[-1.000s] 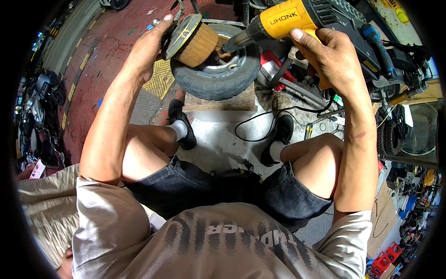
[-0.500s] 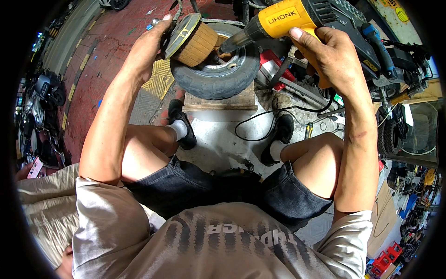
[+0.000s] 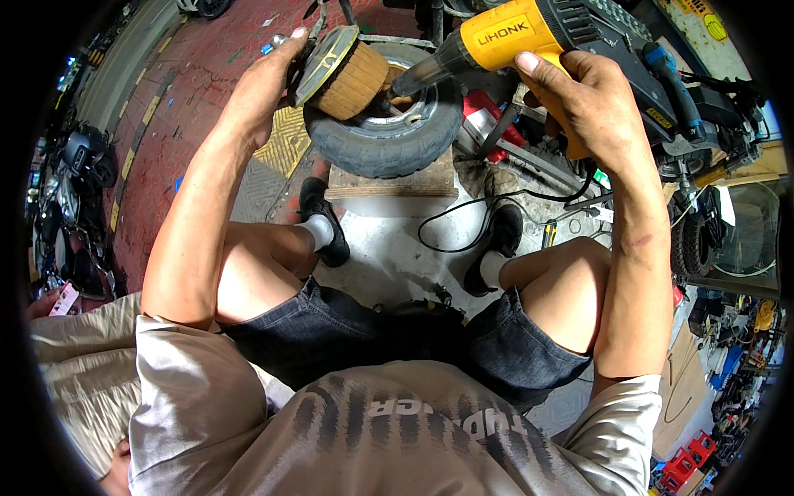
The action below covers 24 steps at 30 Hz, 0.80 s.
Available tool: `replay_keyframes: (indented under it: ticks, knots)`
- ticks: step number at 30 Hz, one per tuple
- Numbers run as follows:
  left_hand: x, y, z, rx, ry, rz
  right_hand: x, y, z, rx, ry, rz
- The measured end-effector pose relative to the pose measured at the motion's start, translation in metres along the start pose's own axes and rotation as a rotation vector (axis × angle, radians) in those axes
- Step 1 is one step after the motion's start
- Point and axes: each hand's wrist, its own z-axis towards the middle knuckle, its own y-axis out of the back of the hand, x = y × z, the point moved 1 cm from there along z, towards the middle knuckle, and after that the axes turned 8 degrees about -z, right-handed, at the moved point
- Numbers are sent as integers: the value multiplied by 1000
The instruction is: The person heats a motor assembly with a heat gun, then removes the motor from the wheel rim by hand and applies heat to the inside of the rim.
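Observation:
My right hand (image 3: 583,103) is closed round the grip of a yellow heat gun (image 3: 504,35). Its dark nozzle points left and down toward the inner face of a hub motor stator (image 3: 354,81). This is a squat drum with a rust-brown slatted side and a greyish round cover. My left hand (image 3: 277,78) grips the cover's left edge, thumb on top, and keeps the drum tilted; its other fingers are mostly hidden. Beneath both lies a black-tyred wheel (image 3: 385,153) with a metal rim, resting on a wooden block (image 3: 393,188). The nozzle tip overlaps the wheel's opening.
A black cable (image 3: 447,246) loops over the floor between my feet. Red and metal parts (image 3: 500,132) crowd the right, beside a blue-and-black power tool (image 3: 674,83). At left another person holds a phone (image 3: 64,299); parked motorcycles (image 3: 74,198) stand beyond.
The stator has turned very slightly in my left hand. The heat gun stays almost where it was. At left, the other person's phone has shifted a little.

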Motion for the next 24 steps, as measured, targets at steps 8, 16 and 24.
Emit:
replay_keyframes:
  ticks: [8, 16, 24]
  knots:
    - [1, 0, 1, -12, -5, 1, -3, 0, 0, -26, 8, -26]
    - [0, -1, 0, -11, -2, -12, -4, 0, 1, -13, 6, -26]
    - [0, -2, -2, -1, -17, -2, -3, 1, 0, -16, -4, -33]
